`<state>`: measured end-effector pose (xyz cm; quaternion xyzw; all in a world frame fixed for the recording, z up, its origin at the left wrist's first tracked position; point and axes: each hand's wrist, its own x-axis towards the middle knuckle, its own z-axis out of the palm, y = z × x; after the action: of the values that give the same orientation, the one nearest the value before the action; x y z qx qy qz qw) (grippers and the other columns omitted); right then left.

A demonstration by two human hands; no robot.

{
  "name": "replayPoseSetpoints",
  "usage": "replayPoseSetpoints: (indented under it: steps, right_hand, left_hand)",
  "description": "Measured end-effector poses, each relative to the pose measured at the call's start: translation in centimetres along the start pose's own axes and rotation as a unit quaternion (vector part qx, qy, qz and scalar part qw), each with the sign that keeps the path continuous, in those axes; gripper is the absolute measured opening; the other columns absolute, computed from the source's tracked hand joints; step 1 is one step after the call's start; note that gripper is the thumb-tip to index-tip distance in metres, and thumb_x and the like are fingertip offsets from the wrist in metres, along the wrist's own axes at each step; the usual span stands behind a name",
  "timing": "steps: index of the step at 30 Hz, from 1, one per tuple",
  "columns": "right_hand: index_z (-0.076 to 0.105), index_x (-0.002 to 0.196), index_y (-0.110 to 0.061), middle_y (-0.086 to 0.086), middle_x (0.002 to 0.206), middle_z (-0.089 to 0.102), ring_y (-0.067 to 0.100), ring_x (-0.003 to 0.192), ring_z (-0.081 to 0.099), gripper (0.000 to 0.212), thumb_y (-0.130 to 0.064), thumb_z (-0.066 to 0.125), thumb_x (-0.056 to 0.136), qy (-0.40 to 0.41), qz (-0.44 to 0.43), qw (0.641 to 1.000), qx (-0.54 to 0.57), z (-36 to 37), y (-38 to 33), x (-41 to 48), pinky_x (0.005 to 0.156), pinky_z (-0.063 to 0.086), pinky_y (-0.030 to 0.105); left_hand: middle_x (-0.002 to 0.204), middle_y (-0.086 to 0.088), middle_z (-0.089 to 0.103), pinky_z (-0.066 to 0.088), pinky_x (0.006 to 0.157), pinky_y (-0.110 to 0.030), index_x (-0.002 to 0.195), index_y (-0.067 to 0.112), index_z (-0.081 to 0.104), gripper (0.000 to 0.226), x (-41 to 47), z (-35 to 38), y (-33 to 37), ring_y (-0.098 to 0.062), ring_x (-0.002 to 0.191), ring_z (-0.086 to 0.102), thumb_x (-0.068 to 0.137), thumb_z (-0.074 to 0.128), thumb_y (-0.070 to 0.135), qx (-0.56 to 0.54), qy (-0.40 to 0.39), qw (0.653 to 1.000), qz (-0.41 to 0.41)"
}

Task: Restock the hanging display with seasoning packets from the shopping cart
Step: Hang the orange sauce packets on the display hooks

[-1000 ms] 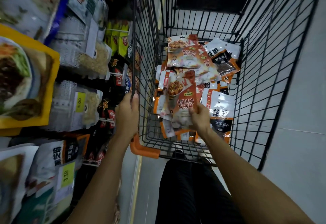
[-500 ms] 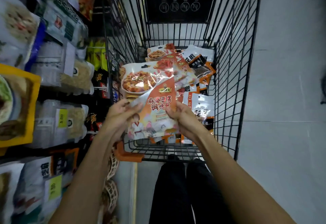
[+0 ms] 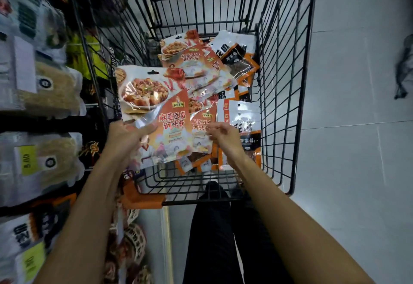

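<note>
The restocking looks to be at an early stage. One packet is out of the cart and none can be seen going onto a hook yet. The left hand (image 3: 127,140), centre left of the frame, grips a seasoning packet (image 3: 154,105) by its lower left part, with the thumb across the front and the fingers behind. The packet is held up over the left side of the shopping cart (image 3: 281,87), with its hang hole at the top edge. A second packet (image 3: 202,130) with the same print sits just behind it to the right, half covered. The right hand (image 3: 224,137), at the centre of the frame, has its fingers loosely curled at that packet's right edge. I cannot tell whether they pinch it or only hover beside it.

Much is left to do. A pile of packets (image 3: 194,60) lies in the cart at upper centre, mixed with black-and-white packets (image 3: 242,120) on the right. The hanging display (image 3: 44,91) fills the left edge of the frame, blurred, with bags and yellow price tags (image 3: 28,160). Which hook this packet belongs on is not visible. What seems to remain is to carry the held packet left to the display, hook it, and do the same for the pile.
</note>
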<state>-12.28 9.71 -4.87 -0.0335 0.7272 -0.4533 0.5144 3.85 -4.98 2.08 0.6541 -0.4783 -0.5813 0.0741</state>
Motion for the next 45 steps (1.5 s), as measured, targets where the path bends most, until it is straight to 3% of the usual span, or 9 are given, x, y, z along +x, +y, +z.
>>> replayPoseSetpoints:
  steps: [6,12,15,18,26,30,36,41,45]
  right_hand:
    - [0.056,0.123,0.001,0.015,0.119,0.063,0.029,0.11,0.06,0.028,-0.012,0.048,0.1,0.041,-0.003,0.984,-0.172,0.3,2.7,3.4,0.096,0.049,0.043]
    - [0.049,0.122,0.002,0.02,0.116,0.059,0.03,0.102,0.057,0.03,-0.011,0.054,0.095,0.041,0.024,0.969,-0.241,3.0,3.8,6.4,0.079,0.042,0.032]
    - [0.041,0.129,0.002,0.02,0.118,0.055,0.034,0.109,0.056,0.042,-0.009,0.058,0.092,0.055,0.057,0.974,-0.211,3.9,3.9,7.1,0.089,0.047,0.038]
    - [0.039,0.131,0.004,0.023,0.127,0.052,0.038,0.115,0.053,0.048,-0.007,0.061,0.089,0.08,0.071,0.974,-0.199,4.7,3.9,7.3,0.098,0.046,0.048]
    - [0.029,0.138,0.005,0.024,0.138,0.042,0.038,0.124,0.047,0.057,-0.015,0.058,0.093,0.095,0.12,0.948,-0.28,6.2,4.1,7.2,0.102,0.044,0.045]
    - [0.029,0.137,0.005,0.025,0.136,0.045,0.039,0.122,0.049,0.065,-0.025,0.062,0.089,0.1,0.166,0.945,-0.265,6.6,4.6,7.3,0.1,0.046,0.047]
    - [0.032,0.132,0.0,0.022,0.135,0.046,0.04,0.121,0.049,0.067,-0.027,0.07,0.084,0.155,0.173,0.95,-0.208,7.1,5.2,7.4,0.099,0.046,0.051]
    - [0.059,0.113,0.004,0.018,0.115,0.066,0.035,0.104,0.064,0.046,-0.027,0.075,0.083,0.131,0.162,0.978,-0.028,6.7,5.3,7.8,0.092,0.053,0.046]
    - [0.063,0.096,0.0,0.019,0.115,0.067,0.029,0.092,0.066,0.024,-0.018,0.074,0.084,0.061,0.173,0.978,0.098,7.6,4.1,8.1,0.087,0.055,0.041]
  left_hand:
    - [0.081,0.001,0.07,0.047,0.041,-0.017,0.081,0.016,0.067,0.018,0.4,-0.8,2.9,-0.003,0.053,0.066,0.073,0.082,0.02,0.073,0.054,0.99,0.112]
    - [0.086,0.002,0.071,0.053,0.049,-0.02,0.093,0.016,0.067,0.024,0.2,-2.4,4.9,-0.004,0.063,0.069,0.075,0.081,0.024,0.071,0.083,0.983,0.149]
    - [0.085,0.0,0.074,0.058,0.055,-0.033,0.09,0.017,0.068,0.024,0.2,-3.5,5.1,-0.018,0.071,0.073,0.073,0.083,0.027,0.042,0.093,0.984,0.143]
    - [0.08,0.004,0.074,0.054,0.049,-0.031,0.083,0.022,0.068,0.022,0.2,-4.4,5.2,-0.018,0.07,0.073,0.071,0.083,0.032,0.037,0.089,0.984,0.148]
    - [0.098,-0.005,0.073,0.06,0.065,-0.039,0.102,0.01,0.065,0.045,0.6,-6.1,5.6,-0.022,0.08,0.073,0.067,0.084,0.032,0.006,0.08,0.985,0.154]
    - [0.097,-0.004,0.074,0.06,0.065,-0.045,0.102,0.012,0.066,0.045,0.4,-6.3,5.6,-0.023,0.079,0.073,0.067,0.085,0.035,-0.003,0.083,0.985,0.149]
    - [0.094,0.003,0.075,0.059,0.061,-0.031,0.092,0.026,0.065,0.025,0.0,-6.7,5.2,-0.019,0.082,0.073,0.073,0.082,0.022,-0.022,0.06,0.982,0.179]
    - [0.096,0.008,0.074,0.06,0.066,-0.037,0.086,0.04,0.067,0.027,0.1,-6.9,5.0,-0.018,0.086,0.073,0.074,0.081,0.021,-0.029,0.052,0.981,0.183]
    - [0.105,-0.007,0.071,0.061,0.07,-0.042,0.113,0.01,0.06,0.049,0.3,-6.9,4.9,-0.022,0.086,0.073,0.072,0.083,0.025,-0.041,0.052,0.986,0.15]
